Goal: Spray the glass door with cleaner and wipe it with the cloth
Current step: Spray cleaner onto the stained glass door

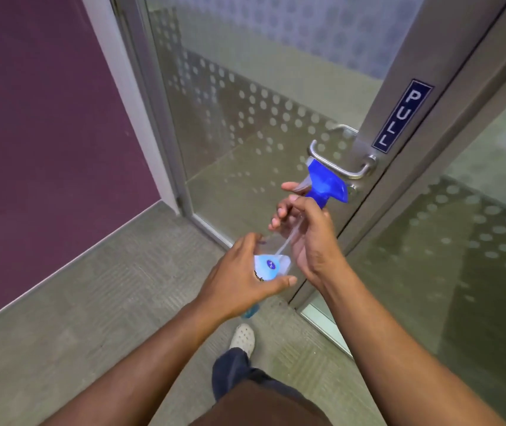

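You have the spray bottle [279, 244] clamped in both hands, its long axis slanting from the base low by your left hand [239, 272], which wraps the labelled body, up to the blue trigger head [327, 182] at the far right, just under the door handle [340, 158]. Your right hand [304, 238] grips the neck and is the nearer to the trigger, so I judge the squeeze falls to it. The glass door [245, 103] stands ahead and left of the nozzle; no cloth shows
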Tool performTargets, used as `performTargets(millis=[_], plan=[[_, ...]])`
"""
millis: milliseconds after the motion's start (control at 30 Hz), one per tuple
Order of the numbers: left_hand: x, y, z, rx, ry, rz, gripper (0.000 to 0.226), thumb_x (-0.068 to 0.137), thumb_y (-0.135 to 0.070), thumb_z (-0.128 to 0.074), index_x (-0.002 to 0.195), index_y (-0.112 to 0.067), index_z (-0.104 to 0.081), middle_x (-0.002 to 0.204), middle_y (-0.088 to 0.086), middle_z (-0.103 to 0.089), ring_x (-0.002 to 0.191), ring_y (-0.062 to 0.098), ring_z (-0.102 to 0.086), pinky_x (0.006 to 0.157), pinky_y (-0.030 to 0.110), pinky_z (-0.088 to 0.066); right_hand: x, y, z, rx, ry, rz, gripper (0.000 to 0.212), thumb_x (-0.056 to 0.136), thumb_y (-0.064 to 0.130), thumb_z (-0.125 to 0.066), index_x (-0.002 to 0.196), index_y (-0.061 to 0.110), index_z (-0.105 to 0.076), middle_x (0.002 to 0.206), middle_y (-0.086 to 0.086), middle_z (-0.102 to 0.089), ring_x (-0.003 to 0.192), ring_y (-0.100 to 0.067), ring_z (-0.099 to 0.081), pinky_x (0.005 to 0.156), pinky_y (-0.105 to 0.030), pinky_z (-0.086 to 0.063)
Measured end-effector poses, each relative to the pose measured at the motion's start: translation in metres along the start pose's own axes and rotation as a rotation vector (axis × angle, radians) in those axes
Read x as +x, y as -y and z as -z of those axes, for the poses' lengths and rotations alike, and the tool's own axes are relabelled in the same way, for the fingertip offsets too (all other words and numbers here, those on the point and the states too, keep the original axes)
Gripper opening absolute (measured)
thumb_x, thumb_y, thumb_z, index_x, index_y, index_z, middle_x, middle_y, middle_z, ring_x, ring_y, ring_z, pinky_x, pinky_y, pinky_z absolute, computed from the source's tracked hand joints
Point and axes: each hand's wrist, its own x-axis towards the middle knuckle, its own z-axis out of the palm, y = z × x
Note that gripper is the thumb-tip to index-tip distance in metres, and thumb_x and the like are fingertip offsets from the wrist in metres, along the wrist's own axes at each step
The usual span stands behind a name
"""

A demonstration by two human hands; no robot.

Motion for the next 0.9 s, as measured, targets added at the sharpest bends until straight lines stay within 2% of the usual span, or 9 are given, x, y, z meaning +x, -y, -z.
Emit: performTargets(millis=[233,467,700,900], plan=[[0.094,0.03,0.053,0.043,-0.031,0.068,0.081,0.07,-0.077,-0.078,0.13,-0.034,-0.045,0.133,-0.015,-0.057,0.119,0.008,-0.059,0.099,0.039,-0.053,0.117,-0.022,-0.042,-0.023,0.009,-0.034,0.019,0.095,0.008,-0.058,0.114,0.007,-0.061,0.065,-0.007,-0.05,0.056,-0.021,-0.052,0.06,-0.032,-0.053],[0.173,0.041,0.097,0.048,-0.132,0.071,0.076,0.074,-0.073,-0.079,0.127,-0.029,-0.048,0.129,-0.012,-0.056,0.117,0.008,-0.058,0.098,0.039,-0.053,0.21,-0.017,-0.086,-0.078,0.089,-0.024,0.019,0.09,0.012,-0.06,0.108,0.009,-0.064,0.063,-0.005,-0.048,0.057,-0.021,-0.049,0.06,-0.033,-0.053],[0.235,0.036,0.143,0.026,-0.228,-0.017,0.084,0.069,-0.082,-0.069,0.133,-0.033,-0.044,0.127,-0.011,-0.059,0.119,0.012,-0.06,0.096,0.041,-0.054,0.272,0.008,-0.131,-0.063,0.185,0.033,0.017,0.088,0.012,-0.061,0.105,0.01,-0.063,0.062,-0.006,-0.044,0.056,-0.023,-0.045,0.059,-0.033,-0.047],[0.288,0.039,0.178,-0.075,-0.219,-0.188,0.085,0.068,-0.075,-0.073,0.135,-0.028,-0.047,0.126,-0.009,-0.06,0.116,0.012,-0.063,0.093,0.036,-0.054,0.303,0.026,-0.168,-0.134,0.127,0.195,0.02,0.088,0.01,-0.063,0.108,0.007,-0.064,0.063,-0.004,-0.049,0.058,-0.021,-0.046,0.057,-0.033,-0.05]])
